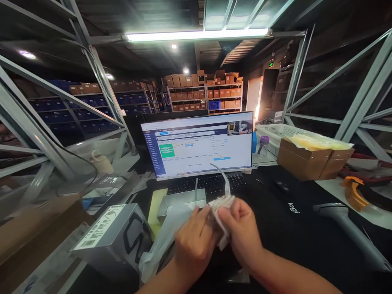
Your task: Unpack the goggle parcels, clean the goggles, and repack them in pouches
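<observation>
Both of my hands are together over the dark desk mat, in front of the monitor. A crumpled piece of white wrapping (222,202) is bunched between them. My right hand (245,228) pinches it between thumb and fingers. My left hand (196,243) closes on its other side, its fingertips partly hidden. A pale narrow strip (226,181) sticks up out of the wrapping and curves to the left. A thin grey stick-like piece (196,192) rises by my left fingers; what it belongs to is hidden. Translucent plastic sheeting (167,234) lies beside my left hand.
A lit monitor (199,151) stands behind a black keyboard (239,183). Left are a grey printed box (116,241) and an open, light-coloured box (200,197). A mouse (281,185), barcode scanner (349,224), tape dispenser (353,194) and cardboard boxes (301,161) are right.
</observation>
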The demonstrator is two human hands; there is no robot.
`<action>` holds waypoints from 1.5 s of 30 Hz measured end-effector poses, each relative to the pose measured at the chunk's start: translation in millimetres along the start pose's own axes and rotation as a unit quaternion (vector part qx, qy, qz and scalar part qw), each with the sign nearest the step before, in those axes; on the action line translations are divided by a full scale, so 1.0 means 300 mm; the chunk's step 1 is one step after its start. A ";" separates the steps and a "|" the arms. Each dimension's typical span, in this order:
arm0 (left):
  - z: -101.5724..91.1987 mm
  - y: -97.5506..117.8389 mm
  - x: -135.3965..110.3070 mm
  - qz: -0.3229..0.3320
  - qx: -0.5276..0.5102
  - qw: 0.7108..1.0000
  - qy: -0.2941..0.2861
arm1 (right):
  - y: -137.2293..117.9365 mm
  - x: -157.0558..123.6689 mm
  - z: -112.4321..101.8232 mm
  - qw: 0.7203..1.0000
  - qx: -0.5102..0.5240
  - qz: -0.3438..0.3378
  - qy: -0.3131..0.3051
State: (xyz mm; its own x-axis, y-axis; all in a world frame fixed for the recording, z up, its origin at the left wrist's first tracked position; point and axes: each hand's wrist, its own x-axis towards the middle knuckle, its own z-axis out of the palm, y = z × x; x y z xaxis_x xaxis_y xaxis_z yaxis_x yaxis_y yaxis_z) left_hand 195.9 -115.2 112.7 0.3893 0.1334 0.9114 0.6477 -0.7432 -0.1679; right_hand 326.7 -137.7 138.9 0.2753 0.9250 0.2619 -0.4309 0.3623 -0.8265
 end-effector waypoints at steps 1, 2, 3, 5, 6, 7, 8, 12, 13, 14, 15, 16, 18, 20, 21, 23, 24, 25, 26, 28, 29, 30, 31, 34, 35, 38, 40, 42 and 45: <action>-0.005 -0.004 0.004 -0.009 -0.004 1.000 0.002 | 0.028 -0.020 0.004 0.998 -0.043 -0.039 0.004; -0.010 -0.008 0.009 -0.015 -0.014 1.000 0.002 | 0.053 -0.038 0.007 0.993 -0.084 -0.077 0.007; -0.014 -0.010 0.014 -0.020 -0.029 0.999 0.004 | 0.070 -0.050 0.009 0.987 -0.115 -0.108 0.009; -0.015 -0.010 0.022 -0.028 -0.057 0.998 0.012 | 0.073 -0.053 0.007 0.983 -0.133 -0.125 0.003; -0.014 -0.009 0.024 -0.031 -0.066 0.997 0.018 | 0.059 -0.043 0.004 0.987 -0.118 -0.106 -0.004; -0.010 -0.007 0.024 -0.030 -0.072 0.997 0.021 | 0.036 -0.028 -0.001 0.993 -0.086 -0.075 -0.011; -0.006 -0.004 0.022 -0.024 -0.074 0.997 0.021 | 0.007 -0.009 -0.007 0.999 -0.040 -0.033 -0.015; 0.012 -0.002 0.004 0.026 -0.053 0.998 -0.021 | -0.088 0.064 -0.023 0.980 0.142 0.141 -0.018; 0.015 -0.006 0.001 0.027 -0.045 0.998 -0.033 | -0.093 0.077 -0.023 0.973 0.164 0.165 -0.016; 0.018 -0.013 -0.001 0.020 -0.037 0.998 -0.045 | -0.090 0.087 -0.024 0.969 0.177 0.174 -0.012; 0.019 -0.023 -0.001 0.009 -0.033 0.998 -0.055 | -0.080 0.096 -0.024 0.968 0.181 0.175 -0.010; 0.020 -0.036 0.000 -0.005 -0.034 0.997 -0.065 | -0.067 0.104 -0.027 0.970 0.174 0.169 -0.016; 0.017 -0.068 0.007 -0.041 -0.043 0.996 -0.072 | -0.047 0.123 -0.045 0.980 0.114 0.148 -0.063; 0.009 -0.103 0.021 -0.092 -0.060 0.992 -0.065 | -0.052 0.148 -0.082 0.980 -0.022 0.127 -0.152; 0.001 -0.119 0.029 -0.123 -0.069 0.988 -0.056 | -0.065 0.163 -0.108 0.966 -0.121 0.111 -0.197; -0.019 -0.143 0.048 -0.181 -0.089 0.979 -0.031 | -0.105 0.198 -0.172 0.885 -0.383 0.064 -0.257; -0.031 -0.151 0.058 -0.207 -0.101 0.973 -0.019 | -0.127 0.216 -0.207 0.820 -0.508 0.039 -0.261; -0.044 -0.156 0.068 -0.231 -0.114 0.966 -0.006 | -0.146 0.235 -0.241 0.752 -0.610 0.021 -0.248; -0.056 -0.159 0.076 -0.256 -0.128 0.958 0.004 | -0.162 0.253 -0.272 0.697 -0.680 0.013 -0.229; -0.072 -0.163 0.088 -0.317 -0.165 0.934 0.013 | -0.178 0.284 -0.320 0.636 -0.748 0.023 -0.190; -0.074 -0.166 0.091 -0.355 -0.193 0.915 0.016 | -0.179 0.294 -0.333 0.624 -0.761 0.028 -0.175; -0.071 -0.169 0.092 -0.393 -0.229 0.890 0.024 | -0.177 0.300 -0.339 0.610 -0.775 0.026 -0.166; -0.064 -0.174 0.092 -0.432 -0.273 0.859 0.041 | -0.170 0.300 -0.337 0.597 -0.786 0.019 -0.161; -0.030 -0.192 0.090 -0.534 -0.412 0.728 0.121 | -0.123 0.266 -0.287 0.620 -0.764 -0.092 -0.153; -0.018 -0.196 0.091 -0.562 -0.448 0.680 0.148 | -0.097 0.244 -0.261 0.642 -0.732 -0.165 -0.155; 0.003 -0.193 0.100 -0.619 -0.520 0.560 0.183 | -0.004 0.168 -0.180 0.657 -0.608 -0.398 -0.199; 0.004 -0.179 0.105 -0.644 -0.541 0.512 0.171 | 0.049 0.128 -0.143 0.612 -0.578 -0.481 -0.243; -0.002 -0.163 0.107 -0.662 -0.551 0.491 0.134 | 0.075 0.115 -0.131 0.571 -0.579 -0.522 -0.257; -0.022 -0.150 0.098 -0.635 -0.586 0.504 0.022 | 0.053 0.147 -0.159 0.555 -0.583 -0.548 -0.227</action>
State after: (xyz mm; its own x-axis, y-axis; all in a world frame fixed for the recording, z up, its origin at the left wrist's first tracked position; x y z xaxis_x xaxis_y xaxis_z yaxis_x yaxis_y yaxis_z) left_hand 173.8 -82.2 149.5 0.1168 0.9930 0.0172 -0.4841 0.0418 0.8740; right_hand 373.0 -96.6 113.7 -0.5363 0.2519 0.8056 0.7033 0.6611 0.2615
